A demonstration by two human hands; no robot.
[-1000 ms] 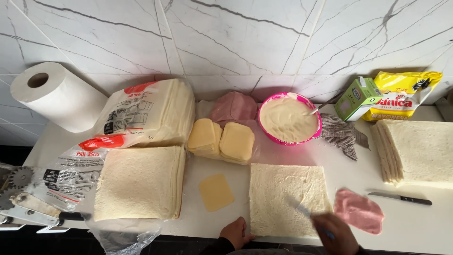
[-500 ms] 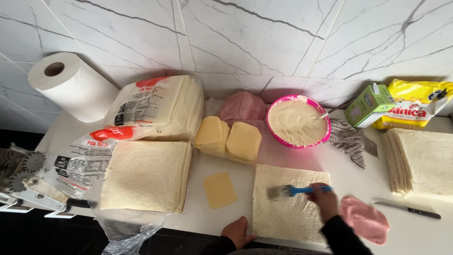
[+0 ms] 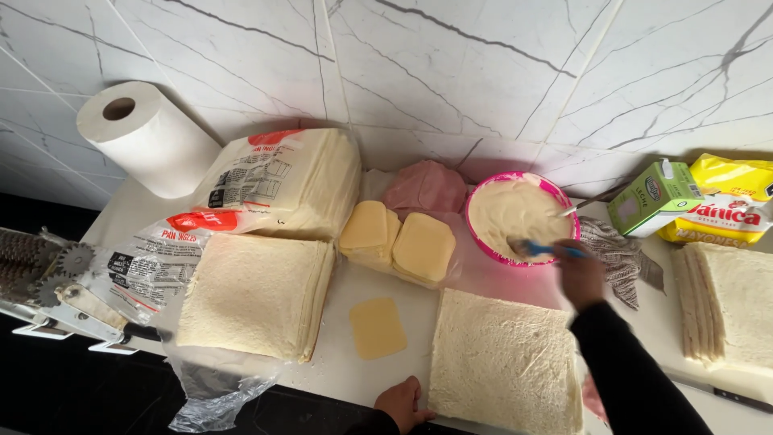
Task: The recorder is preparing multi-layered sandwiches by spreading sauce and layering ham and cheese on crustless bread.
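My right hand (image 3: 580, 274) is closed around the blue handle of a spatula (image 3: 538, 248), whose blade dips over the near rim of the pink bowl (image 3: 483, 242). The bowl holds a pale, creamy spread (image 3: 511, 211) that fills most of it (a second utensil leans on its far rim). My left hand (image 3: 400, 403) lies at the counter's near edge, fingers loosely curled, holding nothing, its fingertips touching the left corner of the big bread sheet (image 3: 503, 362) in front of me. That sheet lies flat and bare, just below the bowl.

Left of it lies a single cheese slice (image 3: 377, 327), apart from the bread. Two stacks of cheese (image 3: 398, 242) sit behind that, with pink ham (image 3: 425, 187) beyond them. An open bag (image 3: 153, 250) spills a stack of bread sheets (image 3: 256, 295) to my left; a fuller bag (image 3: 282, 179) stands behind it, near a paper roll (image 3: 145, 141). A green carton (image 3: 654, 195) and a yellow pouch (image 3: 729, 211) stand right of the bowl.
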